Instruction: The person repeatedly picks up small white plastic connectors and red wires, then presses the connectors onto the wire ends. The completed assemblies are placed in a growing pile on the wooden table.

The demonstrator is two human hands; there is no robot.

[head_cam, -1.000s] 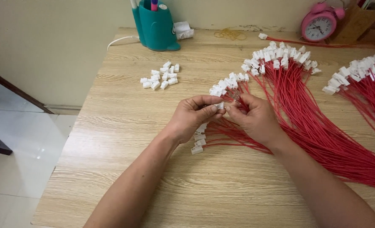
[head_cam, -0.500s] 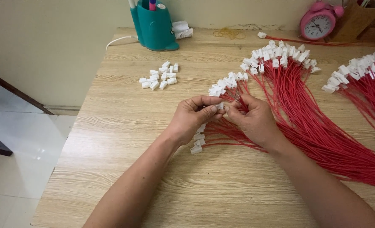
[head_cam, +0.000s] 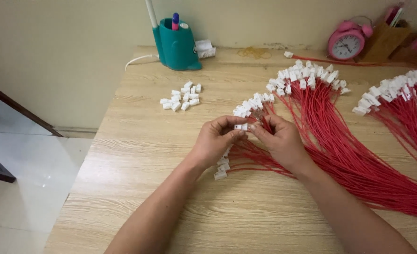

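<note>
Fingers (head_cam: 234, 133) of left hand (head_cam: 216, 141) and right hand (head_cam: 280, 139) meet over the bench (head_cam: 138, 155), pinched together on one small white connector (head_cam: 239, 126); a red wire seems to run from it into the right hand, though the join is too small to tell. Fanned bundle of red wires (head_cam: 340, 155) with white ends lies under and right of the right hand. Second bundle (head_cam: 406, 113) at far right. Loose white connectors (head_cam: 181, 98) sit apart at upper left, near teal pen holder (head_cam: 175, 44). Pink alarm clock (head_cam: 347, 43) by the wall.
</note>
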